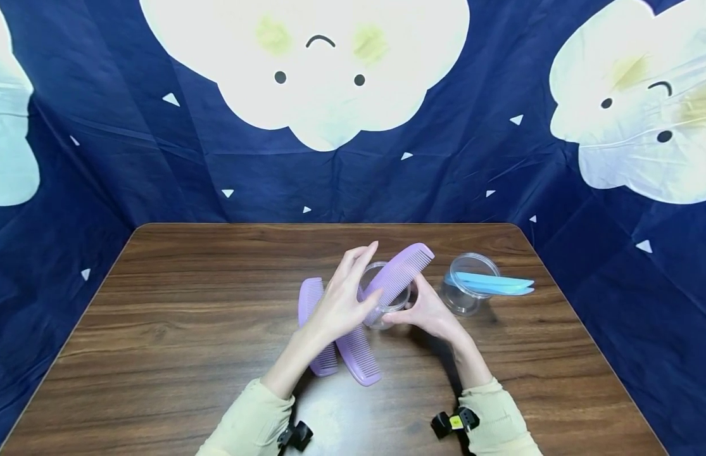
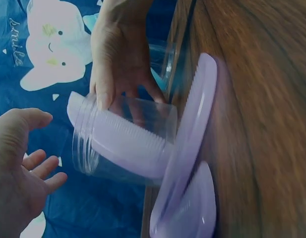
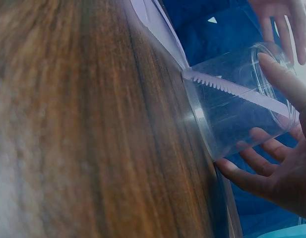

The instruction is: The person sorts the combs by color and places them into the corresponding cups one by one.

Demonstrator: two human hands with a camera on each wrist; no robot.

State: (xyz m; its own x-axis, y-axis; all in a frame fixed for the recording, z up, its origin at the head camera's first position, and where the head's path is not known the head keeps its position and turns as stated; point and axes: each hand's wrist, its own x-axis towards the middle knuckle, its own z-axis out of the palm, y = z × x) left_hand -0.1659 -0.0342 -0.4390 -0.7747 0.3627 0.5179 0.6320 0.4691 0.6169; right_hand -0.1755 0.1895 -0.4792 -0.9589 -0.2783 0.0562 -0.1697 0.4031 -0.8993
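Step in hand, by appearance: loading purple combs into clear jar (image 1: 387, 297) at table (image 1: 159, 329) centre. Right hand (image 1: 429, 313) grips jar wall, fingers curled round it. 1 purple comb (image 1: 398, 278) stands tilted inside jar, upper end projecting past rim. Left hand (image 1: 341, 297) spread, fingers relaxed, holding nothing, just beside comb. 2 purple combs (image 1: 353, 354) lie flat near jar. Next move likely calls for left hand to pinch 1 flat comb while right steadies jar. Second jar (image 1: 463, 294) with blue combs (image 1: 489, 283) stands to right.

Dark wooden table (image 1: 159, 354) filling the lower frame, second clear jar (image 1: 463, 292) right of centre with blue combs (image 1: 492, 284) sticking out, two purple combs (image 1: 341, 345) lying flat near centre, navy cloud-print backdrop (image 1: 130, 158) across the top
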